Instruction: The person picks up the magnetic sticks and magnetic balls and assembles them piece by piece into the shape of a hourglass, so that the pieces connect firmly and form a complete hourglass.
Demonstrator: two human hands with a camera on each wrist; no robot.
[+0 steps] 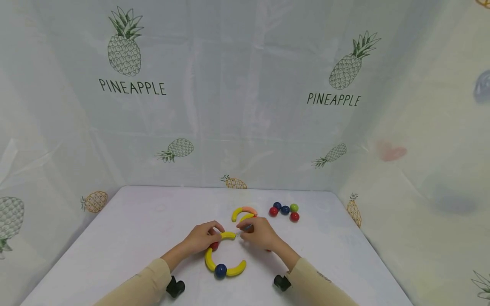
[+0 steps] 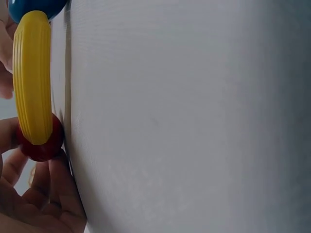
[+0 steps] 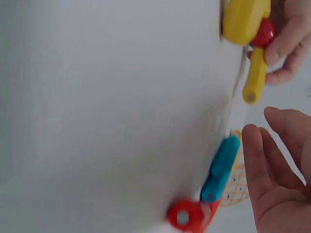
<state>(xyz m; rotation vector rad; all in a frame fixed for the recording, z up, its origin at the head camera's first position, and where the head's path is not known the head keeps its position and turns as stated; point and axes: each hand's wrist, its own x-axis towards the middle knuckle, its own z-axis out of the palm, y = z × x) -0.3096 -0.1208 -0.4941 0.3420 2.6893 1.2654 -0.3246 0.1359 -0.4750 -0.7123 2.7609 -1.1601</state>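
Note:
Yellow curved rods and balls form an open ring on the white table. My left hand (image 1: 200, 238) pinches the ring's upper left, where a red ball (image 2: 43, 151) meets a yellow curved rod (image 1: 229, 235). Below the red ball another yellow rod (image 2: 32, 77) runs to a blue ball (image 1: 220, 270), and a third yellow rod (image 1: 237, 269) curves up to the right from it. My right hand (image 1: 262, 233) is close to the held rod's free end, its thumb and fingers apart with nothing between them. A teal rod (image 3: 221, 167) lies past its fingers in the right wrist view.
Behind my right hand lie a yellow rod (image 1: 236, 214) and an orange rod (image 1: 250, 210), joined in an arc. Several loose balls, including a green ball (image 1: 294, 208), sit at the back right. A pineapple-print curtain (image 1: 229, 106) hangs behind the table.

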